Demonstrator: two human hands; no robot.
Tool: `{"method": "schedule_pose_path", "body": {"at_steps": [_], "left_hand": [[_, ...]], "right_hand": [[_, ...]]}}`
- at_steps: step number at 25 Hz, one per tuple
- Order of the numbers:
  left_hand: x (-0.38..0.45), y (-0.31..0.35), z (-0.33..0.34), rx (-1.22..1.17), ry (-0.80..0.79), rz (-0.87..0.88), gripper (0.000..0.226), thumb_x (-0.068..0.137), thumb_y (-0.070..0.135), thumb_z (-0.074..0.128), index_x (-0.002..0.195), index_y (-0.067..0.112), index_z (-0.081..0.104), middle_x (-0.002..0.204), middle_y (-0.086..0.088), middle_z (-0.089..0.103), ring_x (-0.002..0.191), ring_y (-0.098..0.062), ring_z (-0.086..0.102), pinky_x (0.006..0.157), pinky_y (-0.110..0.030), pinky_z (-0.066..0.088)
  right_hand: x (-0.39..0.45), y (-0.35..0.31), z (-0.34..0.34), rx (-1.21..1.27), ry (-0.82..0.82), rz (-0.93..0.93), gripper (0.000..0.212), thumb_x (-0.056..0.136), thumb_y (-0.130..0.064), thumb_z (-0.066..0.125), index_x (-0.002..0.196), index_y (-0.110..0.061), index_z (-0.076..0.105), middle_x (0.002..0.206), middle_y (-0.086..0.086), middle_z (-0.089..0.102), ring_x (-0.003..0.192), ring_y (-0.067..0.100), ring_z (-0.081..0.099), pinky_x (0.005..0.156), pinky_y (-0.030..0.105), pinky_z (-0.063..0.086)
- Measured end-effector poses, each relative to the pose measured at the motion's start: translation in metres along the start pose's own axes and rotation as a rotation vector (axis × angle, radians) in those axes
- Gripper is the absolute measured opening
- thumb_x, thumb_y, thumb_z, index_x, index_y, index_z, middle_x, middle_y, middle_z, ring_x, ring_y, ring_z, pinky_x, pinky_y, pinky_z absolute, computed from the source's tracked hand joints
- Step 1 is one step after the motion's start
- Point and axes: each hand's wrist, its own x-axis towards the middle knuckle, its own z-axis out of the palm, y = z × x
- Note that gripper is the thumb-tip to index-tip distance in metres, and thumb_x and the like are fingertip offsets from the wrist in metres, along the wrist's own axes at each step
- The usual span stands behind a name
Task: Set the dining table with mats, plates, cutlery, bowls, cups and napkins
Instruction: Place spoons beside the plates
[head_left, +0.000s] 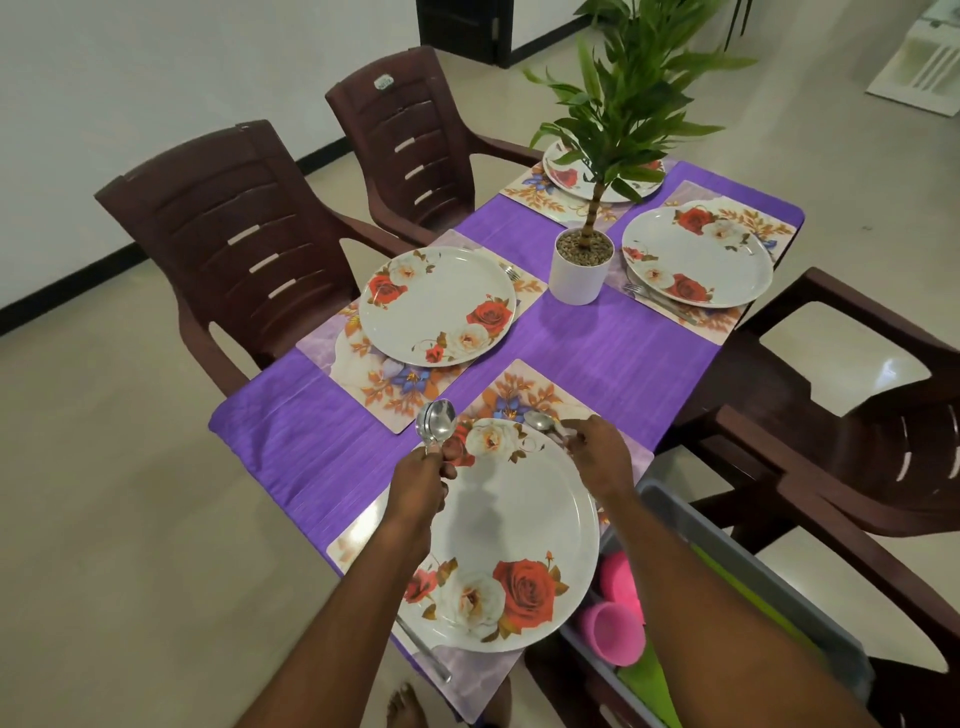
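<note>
Cutlery is the step in hand, seen from the head camera looking down over the purple-covered surface (597, 332). Four floral mats each carry a rose-patterned plate, so mats and plates look done. The left hand (423, 480) grips a small bunch of spoons (436, 422) by their handles, bowls upward, held just above the surface beside the near plate (514, 525). The right hand (597, 449) pinches a single spoon (540, 421) and holds it low over the near mat (524, 389), at the far rim of that plate; whether the spoon already touches the mat I cannot tell. A utensil handle (423, 647) lies along the near plate's left edge, and forks show beside the left plate (436, 306) and the right plate (696, 254). The far plate (602, 174) sits partly behind a potted plant (582, 267).

Next, I judge, the spoon needs laying flat beside the plate and the fingers letting go, then another drawn from the bunch for the next place. Pink cups (615, 608) wait in a grey tub (779, 587) at the right, so cups, bowls and napkins seem yet to come.
</note>
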Motion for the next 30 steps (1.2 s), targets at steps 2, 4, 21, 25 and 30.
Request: {"method": "schedule_pose_path", "body": {"at_steps": [2, 4, 21, 25, 30], "left_hand": [[-0.001, 0.002, -0.006, -0.012, -0.040, 0.027, 0.026, 0.105, 0.016, 0.046, 0.095, 0.011, 0.070, 0.076, 0.002, 0.070, 0.062, -0.013, 0.047, 0.053, -0.023, 0.037], [-0.004, 0.006, -0.014, -0.055, -0.090, 0.037, 0.023, 0.105, 0.019, 0.052, 0.098, 0.012, 0.073, 0.081, 0.002, 0.077, 0.069, -0.014, 0.060, 0.058, -0.023, 0.046], [0.093, 0.033, -0.208, -0.304, -0.306, -0.117, 0.019, 0.100, 0.000, 0.051, 0.097, -0.004, 0.069, 0.074, -0.015, 0.075, 0.058, -0.020, 0.071, 0.050, -0.024, 0.054], [0.132, 0.055, -0.263, -0.117, -0.252, -0.046, 0.024, 0.104, 0.006, 0.044, 0.088, 0.005, 0.062, 0.058, -0.006, 0.068, 0.038, -0.009, 0.047, 0.035, -0.018, 0.030], [0.180, 0.095, -0.279, 0.000, -0.296, -0.052, 0.030, 0.107, 0.018, 0.043, 0.084, 0.012, 0.062, 0.067, 0.001, 0.063, 0.041, -0.007, 0.025, 0.033, -0.016, 0.017]], "right_hand": [[-0.003, -0.008, -0.005, 0.120, 0.114, 0.035, 0.028, 0.098, -0.016, 0.062, 0.125, -0.015, 0.070, 0.113, 0.008, 0.067, 0.109, 0.027, 0.061, 0.087, 0.036, 0.047], [-0.012, -0.036, -0.009, 0.309, 0.178, 0.084, 0.025, 0.097, -0.017, 0.064, 0.121, -0.014, 0.070, 0.111, 0.005, 0.067, 0.106, 0.023, 0.062, 0.084, 0.031, 0.047], [-0.086, -0.330, 0.084, 0.985, 0.064, 0.215, 0.022, 0.090, 0.010, 0.059, 0.104, -0.005, 0.068, 0.078, 0.019, 0.072, 0.061, 0.025, 0.071, 0.053, 0.032, 0.058], [-0.084, -0.370, 0.088, 1.460, 0.050, 0.286, 0.017, 0.094, 0.005, 0.060, 0.110, 0.000, 0.062, 0.090, 0.018, 0.070, 0.073, 0.024, 0.069, 0.064, 0.029, 0.060], [-0.064, -0.381, 0.095, 1.847, -0.026, 0.245, 0.015, 0.097, -0.009, 0.058, 0.110, -0.003, 0.063, 0.098, 0.015, 0.068, 0.098, 0.027, 0.067, 0.098, 0.038, 0.054]]}}
